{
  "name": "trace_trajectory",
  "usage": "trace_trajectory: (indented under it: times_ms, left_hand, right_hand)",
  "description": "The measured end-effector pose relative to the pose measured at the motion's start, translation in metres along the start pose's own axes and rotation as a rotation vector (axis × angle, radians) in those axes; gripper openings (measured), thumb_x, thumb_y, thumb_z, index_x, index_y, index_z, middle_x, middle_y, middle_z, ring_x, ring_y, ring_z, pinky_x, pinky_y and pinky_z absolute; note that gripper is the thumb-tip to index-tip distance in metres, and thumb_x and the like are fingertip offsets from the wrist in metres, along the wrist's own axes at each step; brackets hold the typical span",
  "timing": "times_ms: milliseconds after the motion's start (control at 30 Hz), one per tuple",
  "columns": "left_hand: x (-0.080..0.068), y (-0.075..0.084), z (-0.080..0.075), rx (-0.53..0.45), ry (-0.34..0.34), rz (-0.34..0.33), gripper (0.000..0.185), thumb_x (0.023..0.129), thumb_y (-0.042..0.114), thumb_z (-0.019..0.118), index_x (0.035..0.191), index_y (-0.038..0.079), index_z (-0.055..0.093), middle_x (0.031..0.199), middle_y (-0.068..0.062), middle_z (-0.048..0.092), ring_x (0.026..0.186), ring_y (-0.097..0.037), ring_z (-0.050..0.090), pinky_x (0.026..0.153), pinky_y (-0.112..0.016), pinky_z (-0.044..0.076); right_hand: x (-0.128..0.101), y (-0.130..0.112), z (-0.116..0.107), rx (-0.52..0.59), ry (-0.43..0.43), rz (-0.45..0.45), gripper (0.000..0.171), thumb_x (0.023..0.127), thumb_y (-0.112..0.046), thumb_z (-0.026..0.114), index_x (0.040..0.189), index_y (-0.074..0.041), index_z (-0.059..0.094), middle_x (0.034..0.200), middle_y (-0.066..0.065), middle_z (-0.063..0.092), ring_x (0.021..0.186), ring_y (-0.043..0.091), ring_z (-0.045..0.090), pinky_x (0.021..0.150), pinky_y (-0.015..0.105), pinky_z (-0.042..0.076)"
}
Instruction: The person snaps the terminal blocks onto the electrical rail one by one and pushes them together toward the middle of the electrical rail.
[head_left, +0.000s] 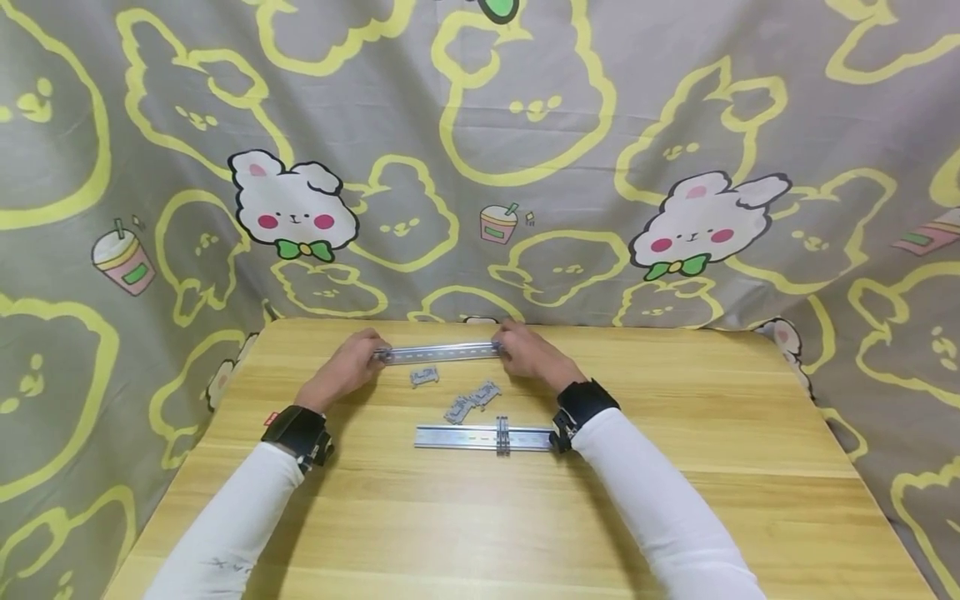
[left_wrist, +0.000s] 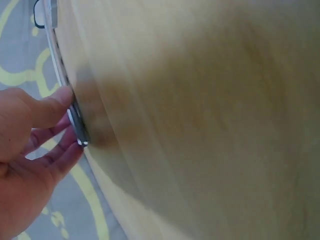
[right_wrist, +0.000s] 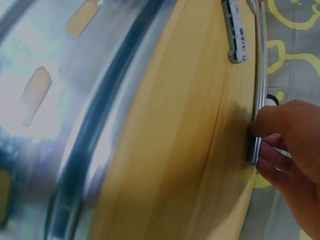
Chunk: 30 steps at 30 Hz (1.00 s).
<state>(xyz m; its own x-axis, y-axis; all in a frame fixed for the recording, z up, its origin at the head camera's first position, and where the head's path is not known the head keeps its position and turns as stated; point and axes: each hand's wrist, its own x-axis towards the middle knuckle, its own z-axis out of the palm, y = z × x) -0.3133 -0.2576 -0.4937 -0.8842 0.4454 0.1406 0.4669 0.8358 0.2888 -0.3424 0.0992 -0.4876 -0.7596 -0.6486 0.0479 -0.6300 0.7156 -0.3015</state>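
Observation:
A slotted metal DIN rail [head_left: 442,354] lies crosswise near the table's back edge. My left hand [head_left: 351,365] pinches its left end between thumb and fingers, and my right hand [head_left: 531,355] pinches the right end. In the left wrist view the rail's end [left_wrist: 77,125] shows under the thumb. The right wrist view shows the other end [right_wrist: 253,150] between thumb and fingertips. Just in front of this rail lie loose grey terminal blocks: one [head_left: 423,377] by itself, and two more [head_left: 458,409] [head_left: 485,394] touching or overlapping.
A second DIN rail [head_left: 453,437] lies nearer on the wooden table [head_left: 450,525], with a few thin grey pieces [head_left: 503,436] across it. The right wrist's black band [head_left: 585,408] is over or beside its right end. A patterned curtain [head_left: 420,108] hangs behind the table.

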Motion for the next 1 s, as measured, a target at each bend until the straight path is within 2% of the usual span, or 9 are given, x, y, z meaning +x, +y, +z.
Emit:
trace_trajectory:
  times_ms: [133,267,367,500,600,767,900,1000]
  left_hand:
    - [0.001,0.004,0.002,-0.008,0.016,0.015,0.03,0.083,-0.008,0.077,0.112,-0.006,0.072,0.108,-0.019,0.062,0.1,-0.036,0.061,0.092,-0.049,0.055]
    - [-0.002,0.013,-0.006,0.003,0.044,0.04,0.029,0.082,-0.009,0.077,0.111,-0.005,0.071,0.11,-0.019,0.062,0.101,-0.036,0.06,0.093,-0.049,0.055]
    - [-0.009,0.025,-0.017,0.025,0.076,0.092,0.03,0.081,-0.01,0.077,0.111,-0.006,0.072,0.107,-0.019,0.063,0.098,-0.036,0.061,0.09,-0.049,0.056]
    - [-0.02,0.046,-0.033,0.017,0.099,0.177,0.03,0.081,-0.01,0.079,0.11,-0.006,0.073,0.103,-0.018,0.064,0.094,-0.034,0.062,0.085,-0.047,0.057]
    - [-0.03,0.063,-0.042,-0.027,0.072,0.2,0.031,0.081,-0.006,0.082,0.11,-0.004,0.074,0.104,-0.015,0.064,0.094,-0.032,0.064,0.083,-0.044,0.058]
    - [-0.049,0.091,-0.052,-0.072,0.005,0.188,0.031,0.081,0.002,0.085,0.111,-0.001,0.075,0.106,-0.013,0.066,0.093,-0.029,0.066,0.081,-0.038,0.06]
    - [-0.065,0.11,-0.052,-0.084,-0.018,0.211,0.032,0.081,0.005,0.086,0.111,0.0,0.075,0.106,-0.011,0.067,0.091,-0.027,0.067,0.08,-0.035,0.061]
    - [-0.076,0.119,-0.046,-0.106,-0.041,0.237,0.032,0.08,0.006,0.086,0.109,0.001,0.075,0.104,-0.009,0.067,0.088,-0.024,0.067,0.077,-0.031,0.06]
  right_hand:
    - [-0.007,0.002,-0.003,0.038,0.012,0.006,0.029,0.087,0.005,0.069,0.115,-0.001,0.072,0.124,0.018,0.061,0.113,0.03,0.059,0.098,0.04,0.053]
    - [-0.017,0.0,-0.015,0.073,0.057,-0.013,0.034,0.084,0.008,0.07,0.116,-0.001,0.073,0.126,0.017,0.062,0.115,0.031,0.058,0.099,0.041,0.053]
    - [-0.03,-0.005,-0.026,0.058,0.07,-0.026,0.037,0.083,0.007,0.073,0.119,-0.004,0.072,0.125,0.016,0.062,0.114,0.03,0.058,0.098,0.039,0.054]
    - [-0.056,-0.016,-0.041,0.045,0.084,-0.03,0.041,0.082,0.005,0.077,0.121,-0.004,0.071,0.116,0.014,0.064,0.104,0.026,0.059,0.088,0.035,0.056]
    - [-0.078,-0.025,-0.052,0.037,0.116,-0.058,0.04,0.08,0.006,0.078,0.119,-0.002,0.072,0.107,0.013,0.064,0.094,0.023,0.059,0.08,0.033,0.057]
    - [-0.119,-0.039,-0.061,0.036,0.144,-0.096,0.04,0.08,0.006,0.079,0.119,-0.003,0.072,0.104,0.012,0.063,0.09,0.02,0.057,0.074,0.029,0.055]
    - [-0.149,-0.049,-0.063,0.044,0.119,-0.079,0.042,0.08,0.004,0.079,0.121,-0.004,0.071,0.104,0.008,0.062,0.089,0.017,0.056,0.071,0.026,0.054]
    - [-0.167,-0.053,-0.059,0.057,0.104,-0.088,0.043,0.079,0.005,0.078,0.12,-0.002,0.072,0.103,0.007,0.063,0.087,0.016,0.056,0.069,0.025,0.054]
